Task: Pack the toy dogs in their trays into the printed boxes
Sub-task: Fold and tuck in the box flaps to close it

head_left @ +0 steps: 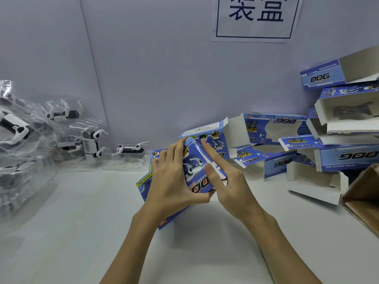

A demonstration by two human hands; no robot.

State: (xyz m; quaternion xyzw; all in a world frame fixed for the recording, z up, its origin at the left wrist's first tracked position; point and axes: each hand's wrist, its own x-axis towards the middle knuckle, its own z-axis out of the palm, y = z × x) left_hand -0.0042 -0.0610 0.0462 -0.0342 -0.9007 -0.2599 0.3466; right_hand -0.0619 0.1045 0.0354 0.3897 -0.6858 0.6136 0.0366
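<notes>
A blue printed box [194,171] sits tilted above the white table, in the middle of the view. My left hand [174,181] grips it from the left, fingers curled over its top edge and thumb under its near corner. My right hand [223,177] lies against the box's right end with straight fingers pressing on its white-edged flap. Toy dogs in clear trays [129,150] lie at the left, against the wall. Whether a tray is inside the held box is hidden.
A heap of clear trays with dogs [24,140] fills the far left. Several open printed boxes [328,140] are stacked at the right. A brown carton [363,193] stands at the right edge. A paper sign [256,17] hangs on the wall.
</notes>
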